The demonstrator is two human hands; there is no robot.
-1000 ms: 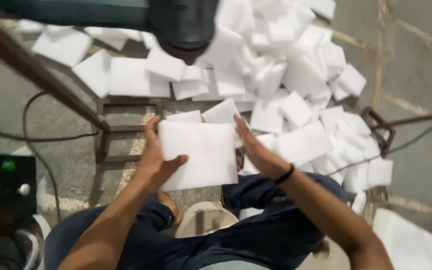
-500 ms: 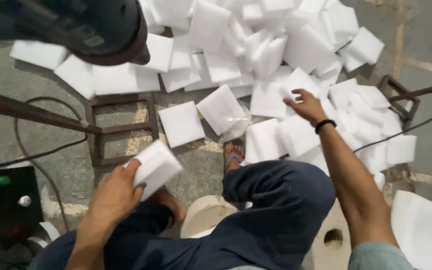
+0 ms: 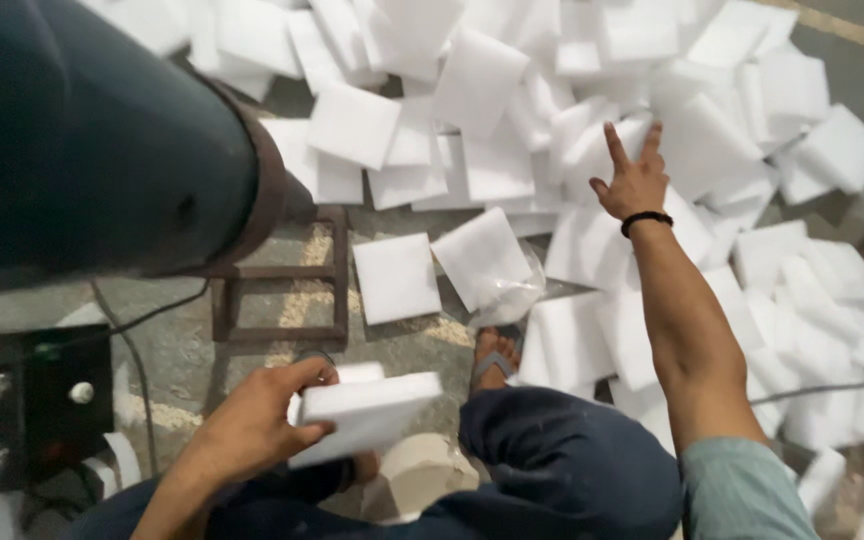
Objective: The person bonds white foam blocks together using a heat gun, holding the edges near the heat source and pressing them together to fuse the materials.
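My left hand (image 3: 257, 425) grips a white foam slab (image 3: 364, 414) low at the front, close to my knees. My right hand (image 3: 632, 180) reaches far forward over a big heap of white foam squares (image 3: 592, 110), fingers spread, touching or just above one piece; it holds nothing. A black band circles that wrist. Two single foam squares (image 3: 397, 277) lie on the floor between my hands, one beside a clear plastic bag (image 3: 512, 295). My sandalled foot (image 3: 492, 362) shows below them.
A large dark rounded machine part (image 3: 92, 140) fills the upper left. A rusty metal frame (image 3: 277, 275) lies on the concrete floor. A black box with knobs (image 3: 27, 400) and a cable sits at the left. More foam pieces spread to the right.
My left hand has drawn the foam slab lower and nearer my lap. My right hand has stretched further out over the heap. The view has tipped forward.
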